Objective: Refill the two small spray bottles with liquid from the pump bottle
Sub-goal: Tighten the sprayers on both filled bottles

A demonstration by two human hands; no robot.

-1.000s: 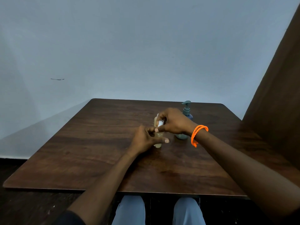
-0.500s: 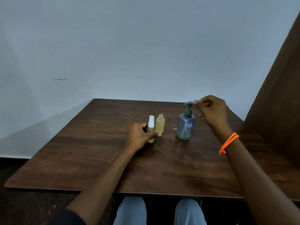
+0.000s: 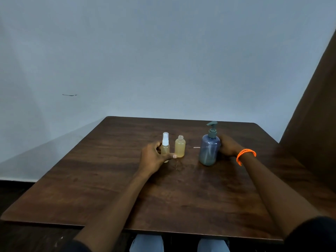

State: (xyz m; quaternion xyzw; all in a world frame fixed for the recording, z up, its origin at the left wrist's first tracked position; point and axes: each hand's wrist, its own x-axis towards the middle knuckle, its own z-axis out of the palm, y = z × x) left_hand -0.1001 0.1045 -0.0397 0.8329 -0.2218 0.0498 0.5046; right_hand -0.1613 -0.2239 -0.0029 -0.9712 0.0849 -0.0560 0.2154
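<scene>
Left hand [image 3: 154, 157] curled around capped spray bottle [image 3: 165, 147], thumb across its front, bottle upright on table [image 3: 109, 179]. Open bottle [image 3: 180, 146] stands just beside it, neck bare, amber liquid inside. Right hand [image 3: 228, 145] wraps far side of pump bottle [image 3: 209, 148], fingers mostly hidden. Thin white stick [image 3: 196, 147] lies between open bottle and pump bottle. Likely step: bring pump over open bottle. Advice: align nozzle directly above neck, steady small bottle with left hand, press slowly to avoid spills.
</scene>
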